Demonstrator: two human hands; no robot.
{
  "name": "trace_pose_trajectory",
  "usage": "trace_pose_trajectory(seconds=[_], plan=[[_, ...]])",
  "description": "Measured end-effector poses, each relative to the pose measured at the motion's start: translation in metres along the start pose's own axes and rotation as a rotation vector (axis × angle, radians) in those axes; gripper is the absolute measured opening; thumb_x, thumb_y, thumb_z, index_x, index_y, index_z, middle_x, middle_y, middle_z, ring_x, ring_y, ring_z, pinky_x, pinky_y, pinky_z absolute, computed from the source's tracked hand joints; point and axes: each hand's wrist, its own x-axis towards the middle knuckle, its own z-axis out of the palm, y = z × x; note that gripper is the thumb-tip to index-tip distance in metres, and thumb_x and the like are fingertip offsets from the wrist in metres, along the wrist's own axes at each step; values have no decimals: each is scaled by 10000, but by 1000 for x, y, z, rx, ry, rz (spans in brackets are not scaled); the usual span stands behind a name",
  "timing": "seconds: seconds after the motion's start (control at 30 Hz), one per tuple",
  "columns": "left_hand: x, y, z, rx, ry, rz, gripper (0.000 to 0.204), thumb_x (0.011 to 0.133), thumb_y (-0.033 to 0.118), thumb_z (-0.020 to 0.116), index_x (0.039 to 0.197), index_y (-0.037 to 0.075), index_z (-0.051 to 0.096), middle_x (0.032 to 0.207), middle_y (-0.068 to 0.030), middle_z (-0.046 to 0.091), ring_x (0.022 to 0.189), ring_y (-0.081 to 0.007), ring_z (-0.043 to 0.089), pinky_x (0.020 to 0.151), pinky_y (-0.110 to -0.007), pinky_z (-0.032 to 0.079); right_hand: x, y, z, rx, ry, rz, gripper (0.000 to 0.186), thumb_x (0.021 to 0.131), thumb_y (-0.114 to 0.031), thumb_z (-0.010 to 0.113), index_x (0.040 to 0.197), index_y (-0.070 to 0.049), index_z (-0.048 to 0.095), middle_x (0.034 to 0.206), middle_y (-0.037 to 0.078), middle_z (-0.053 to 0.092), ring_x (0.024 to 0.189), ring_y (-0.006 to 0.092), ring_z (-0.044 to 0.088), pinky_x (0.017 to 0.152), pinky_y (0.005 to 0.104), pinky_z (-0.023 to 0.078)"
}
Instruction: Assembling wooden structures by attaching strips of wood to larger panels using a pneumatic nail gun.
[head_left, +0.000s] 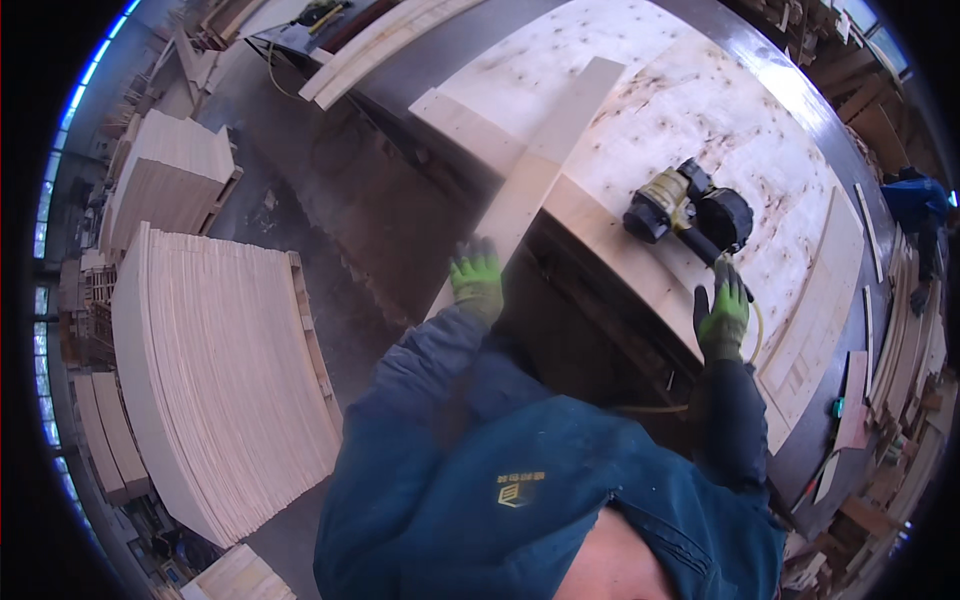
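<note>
Plywood plank [540,165]: long axis runs from frame centre toward upper right, across the desk [700,110]. Your left hand [477,282] closes on its near end. Your right hand [722,310] rests by the nail gun [688,210]; grip state unclear.

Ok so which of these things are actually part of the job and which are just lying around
In the job: long wooden board under the left hand; nail gun beside the right hand; plywood sheet.
Lying about: stacked boards; offcut strips.
</note>
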Motion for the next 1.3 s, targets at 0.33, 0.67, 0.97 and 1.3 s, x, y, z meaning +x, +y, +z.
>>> trace_pose_trajectory(seconds=[0.33, 0.67, 0.97, 1.3], plan=[[122, -210, -38, -297, 26, 273, 1127, 854, 548, 939, 1880, 250, 582, 1868, -253, 556, 1436, -455, 665, 1114, -619, 566, 140, -75, 157, -525, -391, 214, 1084, 994, -336, 925, 1932, -111, 430, 1822, 185, 636, 1626, 443, 627, 1331, 635, 507], [268, -273, -107, -361, -99, 137, 1232, 882, 604, 968, 1938, 199, 478, 1862, -262, 536, 1543, -506, 624, 1289, -641, 522, 185, -18, 200, -531, -311, 135, 671, 966, -277, 887, 1592, -95, 728, 1278, 166, 779, 1180, 415, 771, 971, 599, 620], [480, -258, -129, -382, -38, 57, 1206, 919, 596, 962, 1935, 173, 469, 1889, -292, 495, 1648, -518, 558, 1365, -628, 486, 338, -73, 254, -371, -282, 247, 553, 952, -253, 899, 1476, -129, 779, 1295, 143, 797, 1218, 407, 769, 999, 593, 613], [798, -223, -97, -442, -85, 182, 1211, 945, 611, 963, 1947, 166, 447, 1815, -352, 569, 1623, -549, 593, 1353, -653, 507, 511, -286, 266, 96, -254, 448, 556, 1114, -319, 827, 1613, -87, 753, 1577, 212, 797, 1402, 457, 756, 1233, 572, 587]])
